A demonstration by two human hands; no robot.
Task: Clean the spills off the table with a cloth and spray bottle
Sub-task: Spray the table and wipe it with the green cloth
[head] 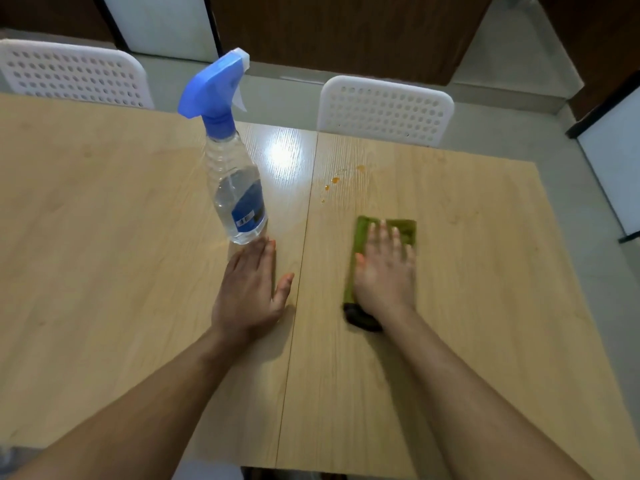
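Blue label on the spray bottle (235, 178), with a small pale barcode patch; print too small to read. No other writing visible.

One spray bottle, one cloth (382, 233), two hands, two white perforated chairs (384, 110) beyond the far edge, one light wood worktop (104, 237) with a seam down the middle. Several small orange spills (334, 180), scattered in a short line just right of the seam.

Right hand (384, 271) flat on the green cloth, fingers straight and spread, pressing it to the worktop; nothing curled, grip apart. Cloth folded into a long rectangle, far end showing past the fingertips, near end dark and poking out below the wrist. Somewhat blurred.

Left hand (251, 289) flat on the worktop, palm down, fingers straight and together, thumb out toward the seam; grip apart, holding nothing.

Spray bottle upright just beyond the left fingertips, base very near them, contact not certain. Clear body, partly filled with clear liquid, blue trigger head with white nozzle pointing right.

Orange spills well beyond the right fingertips and a little to their left, apart from the cloth. Bright light glare on the worktop left of the spills, between them and the bottle.
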